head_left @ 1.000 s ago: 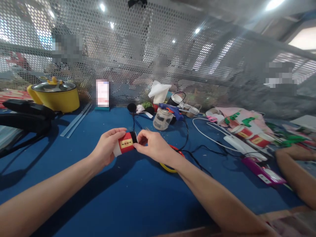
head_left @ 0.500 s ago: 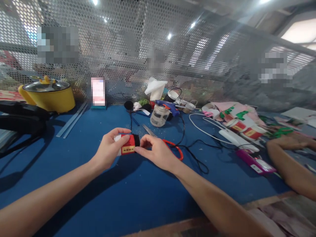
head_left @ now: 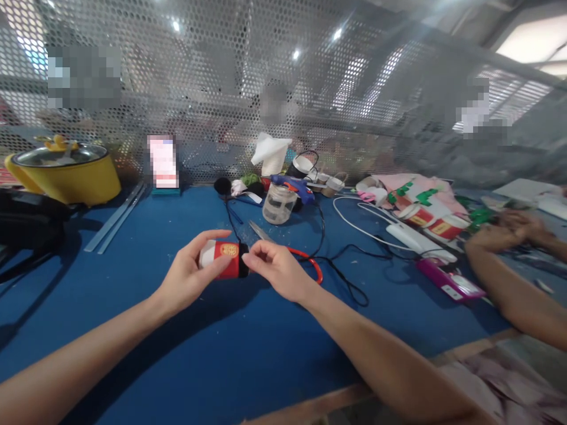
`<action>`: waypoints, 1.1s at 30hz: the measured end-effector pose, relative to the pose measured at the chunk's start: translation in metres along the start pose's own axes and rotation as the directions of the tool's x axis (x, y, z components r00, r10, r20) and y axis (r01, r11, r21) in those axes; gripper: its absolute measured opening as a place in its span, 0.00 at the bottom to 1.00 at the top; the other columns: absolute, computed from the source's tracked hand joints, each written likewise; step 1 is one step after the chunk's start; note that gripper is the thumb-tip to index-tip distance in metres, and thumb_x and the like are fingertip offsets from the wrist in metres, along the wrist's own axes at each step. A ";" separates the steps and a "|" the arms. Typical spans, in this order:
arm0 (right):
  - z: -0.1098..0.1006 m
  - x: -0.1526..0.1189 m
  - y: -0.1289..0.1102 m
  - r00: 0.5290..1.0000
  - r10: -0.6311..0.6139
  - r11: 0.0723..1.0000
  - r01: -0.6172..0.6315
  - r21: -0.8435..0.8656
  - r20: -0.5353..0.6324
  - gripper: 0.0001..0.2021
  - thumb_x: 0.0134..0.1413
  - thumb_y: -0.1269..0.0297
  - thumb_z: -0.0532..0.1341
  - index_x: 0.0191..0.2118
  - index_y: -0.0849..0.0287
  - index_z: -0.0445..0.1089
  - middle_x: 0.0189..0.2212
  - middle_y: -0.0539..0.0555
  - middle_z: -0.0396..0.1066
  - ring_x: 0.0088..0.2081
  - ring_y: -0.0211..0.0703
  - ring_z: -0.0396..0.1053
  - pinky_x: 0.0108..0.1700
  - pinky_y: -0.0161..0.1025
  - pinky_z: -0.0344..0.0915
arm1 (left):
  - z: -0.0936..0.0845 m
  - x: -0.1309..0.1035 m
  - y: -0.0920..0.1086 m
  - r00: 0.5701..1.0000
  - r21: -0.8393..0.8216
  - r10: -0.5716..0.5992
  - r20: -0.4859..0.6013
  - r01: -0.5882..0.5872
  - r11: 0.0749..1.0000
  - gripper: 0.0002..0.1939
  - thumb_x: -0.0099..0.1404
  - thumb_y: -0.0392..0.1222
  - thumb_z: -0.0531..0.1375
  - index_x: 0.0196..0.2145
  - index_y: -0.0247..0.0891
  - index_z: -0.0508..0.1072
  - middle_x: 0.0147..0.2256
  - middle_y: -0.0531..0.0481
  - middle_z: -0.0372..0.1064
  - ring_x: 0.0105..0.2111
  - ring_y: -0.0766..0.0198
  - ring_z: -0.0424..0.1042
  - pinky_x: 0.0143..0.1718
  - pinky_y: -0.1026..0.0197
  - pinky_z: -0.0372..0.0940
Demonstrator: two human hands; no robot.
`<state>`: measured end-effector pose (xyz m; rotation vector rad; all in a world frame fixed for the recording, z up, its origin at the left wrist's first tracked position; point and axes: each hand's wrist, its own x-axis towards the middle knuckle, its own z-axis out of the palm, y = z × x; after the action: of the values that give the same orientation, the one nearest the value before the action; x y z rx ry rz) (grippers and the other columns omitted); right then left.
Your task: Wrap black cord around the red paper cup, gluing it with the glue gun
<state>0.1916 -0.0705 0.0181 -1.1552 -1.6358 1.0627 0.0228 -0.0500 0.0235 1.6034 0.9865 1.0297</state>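
A small paper cup (head_left: pixel 227 267), white with a red label and a gold emblem, lies on its side just above the blue tabletop. Black material is wound round its right end. My left hand (head_left: pixel 188 268) is closed round the white end, thumb over the label. At the black end, the thumb and bent fingers of my right hand (head_left: pixel 279 268) pinch the rim; other fingertips are hidden. A thin black cord (head_left: pixel 233 223) runs from the cup back toward a black ball (head_left: pixel 222 187). Orange-handled scissors (head_left: pixel 319 273) lie behind and partly under my right hand.
A clear jar (head_left: pixel 279 206) stands behind the scissors, with a blue glue gun (head_left: pixel 295 186) by it. Left are a yellow pot (head_left: pixel 75 180), metal strips (head_left: pixel 116 218) and a phone (head_left: pixel 163 162). Cables and a purple power strip (head_left: pixel 449 280) lie right, near another person's arm (head_left: pixel 500 271).
The cup has turned in my left hand: the label's gold strip has given way to the round emblem. My right hand stays at the black end. The view has shifted slightly.
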 end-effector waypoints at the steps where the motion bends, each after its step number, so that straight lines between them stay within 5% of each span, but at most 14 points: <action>1: 0.001 -0.001 0.001 0.999 -0.030 0.997 0.031 -0.064 0.013 0.10 0.50 0.61 0.55 0.23 0.59 0.59 0.19 0.45 0.58 0.22 0.32 0.56 0.25 0.32 0.55 | -0.001 0.002 0.000 0.999 -0.055 -0.050 0.004 0.051 0.997 0.20 0.51 0.44 0.60 0.43 0.37 0.67 0.23 0.55 0.67 0.19 0.71 0.62 0.20 0.70 0.58; 5: 0.001 -0.001 0.007 0.993 -0.107 0.973 0.094 -0.213 -0.051 0.10 0.52 0.60 0.53 0.25 0.59 0.60 0.21 0.47 0.61 0.25 0.34 0.60 0.28 0.33 0.58 | 0.000 0.005 -0.004 0.988 -0.206 -0.154 0.032 0.157 0.966 0.18 0.50 0.44 0.61 0.39 0.35 0.69 0.22 0.54 0.67 0.19 0.71 0.63 0.20 0.70 0.58; 8: 0.000 0.002 0.011 0.978 -0.131 0.978 0.101 -0.183 -0.164 0.10 0.55 0.60 0.49 0.35 0.60 0.63 0.32 0.53 0.67 0.35 0.38 0.65 0.38 0.37 0.61 | 0.002 0.003 -0.008 0.989 -0.201 -0.141 0.048 0.148 0.968 0.15 0.51 0.43 0.61 0.37 0.35 0.70 0.23 0.54 0.67 0.19 0.72 0.63 0.20 0.70 0.57; 15: 0.003 0.001 0.002 0.997 -0.022 0.998 0.018 0.052 0.069 0.18 0.58 0.60 0.43 0.43 0.60 0.66 0.45 0.55 0.67 0.49 0.39 0.61 0.53 0.41 0.52 | 0.005 0.000 -0.009 0.985 -0.202 -0.085 0.153 0.116 0.973 0.09 0.52 0.41 0.60 0.32 0.36 0.73 0.33 0.48 0.71 0.28 0.66 0.68 0.29 0.66 0.63; 23: 0.005 0.007 0.009 0.987 0.067 0.979 -0.094 0.182 0.147 0.21 0.58 0.55 0.42 0.41 0.58 0.69 0.44 0.55 0.68 0.47 0.41 0.63 0.52 0.44 0.55 | 0.010 -0.004 -0.006 0.963 -0.097 -0.191 0.191 0.212 0.972 0.08 0.51 0.43 0.60 0.27 0.36 0.73 0.21 0.53 0.69 0.20 0.69 0.64 0.23 0.68 0.60; 28: 0.000 0.010 0.015 0.995 0.016 0.998 -0.021 -0.056 -0.100 0.11 0.51 0.70 0.49 0.36 0.59 0.67 0.34 0.53 0.69 0.37 0.39 0.66 0.41 0.40 0.61 | 0.009 -0.001 -0.005 0.972 -0.042 -0.207 0.107 0.212 0.976 0.09 0.49 0.44 0.61 0.25 0.35 0.71 0.18 0.54 0.66 0.17 0.71 0.62 0.18 0.70 0.56; 33: -0.026 0.017 -0.002 0.944 -0.043 0.998 0.025 -0.059 -0.327 0.10 0.47 0.73 0.47 0.29 0.60 0.64 0.20 0.47 0.61 0.21 0.33 0.60 0.26 0.33 0.60 | 0.002 0.005 -0.002 0.983 -0.006 -0.182 -0.018 0.182 0.983 0.10 0.46 0.44 0.63 0.22 0.34 0.71 0.17 0.54 0.65 0.16 0.72 0.60 0.17 0.70 0.54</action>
<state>0.2123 -0.0503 0.0302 -1.2603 -1.4214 0.7588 0.0264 -0.0452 0.0219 1.4720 1.1206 0.9214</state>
